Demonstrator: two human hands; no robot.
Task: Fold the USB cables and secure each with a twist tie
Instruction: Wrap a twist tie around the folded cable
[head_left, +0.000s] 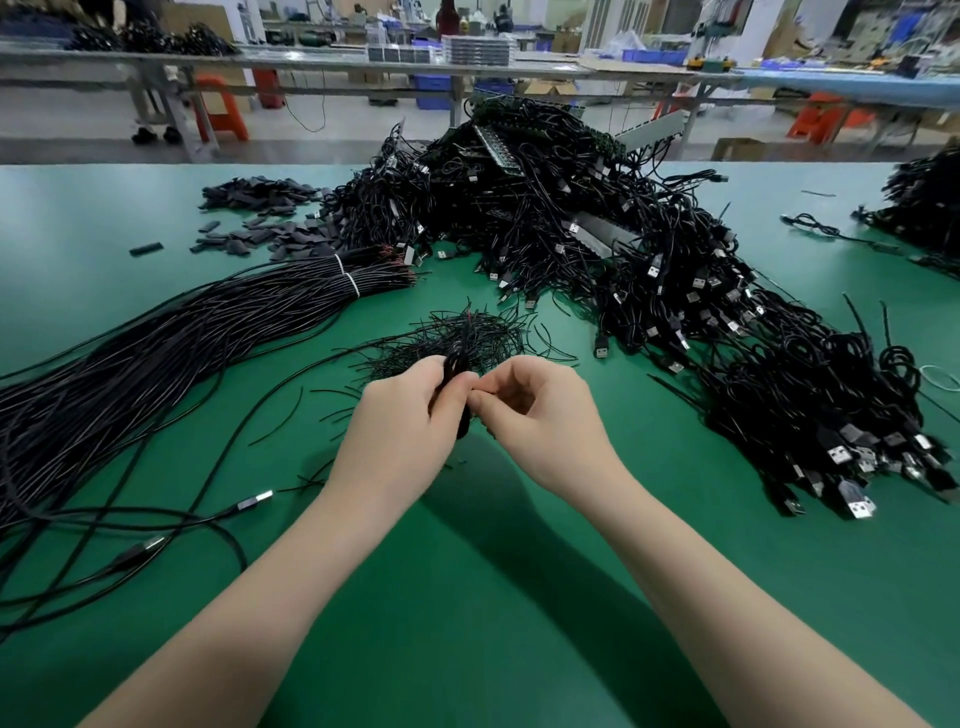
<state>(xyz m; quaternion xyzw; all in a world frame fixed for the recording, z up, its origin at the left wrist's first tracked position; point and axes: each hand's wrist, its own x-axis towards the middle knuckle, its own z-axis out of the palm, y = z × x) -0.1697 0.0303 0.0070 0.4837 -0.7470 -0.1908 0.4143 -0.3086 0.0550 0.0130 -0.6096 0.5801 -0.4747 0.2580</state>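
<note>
Folded cable (457, 384) between both hands

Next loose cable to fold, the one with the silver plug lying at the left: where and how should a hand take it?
Pinch the silver plug by its black housing, from above and the right. It lies flat on the mat, tip pointing right, clear of other cables.

Two bare forearms rise from the bottom corners of the frame toward the centre, ending in the left hand (410, 410) and right hand (540, 415). No sleeves, gloves, rings or watch show anywhere.
</note>
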